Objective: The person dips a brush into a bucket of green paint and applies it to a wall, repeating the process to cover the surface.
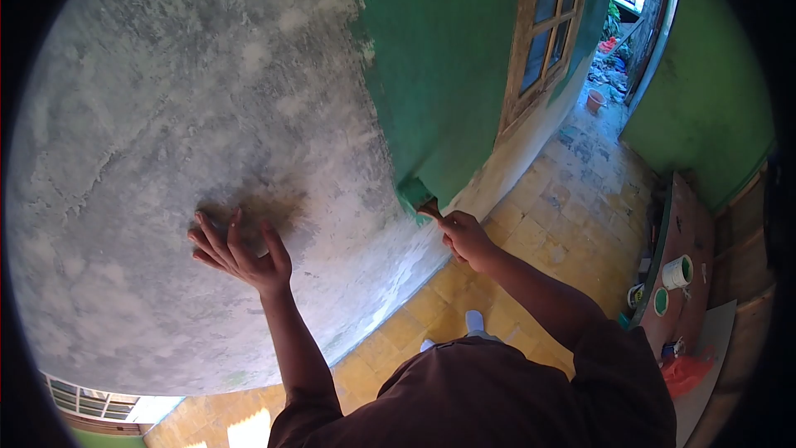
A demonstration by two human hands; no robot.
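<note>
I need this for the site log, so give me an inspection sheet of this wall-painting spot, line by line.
Surface: bare grey wall, green painted area to its right.
Job's things: brush at the green edge, low on the wall.
Clutter: paint bucket and green lid on a board; orange pot farther along the floor.
Hands: left hand flat on the wall, fingers spread; right hand gripping the brush.
Cables: nothing seen.
Surroundings: wooden window, yellow tiled floor, open doorway.
</note>
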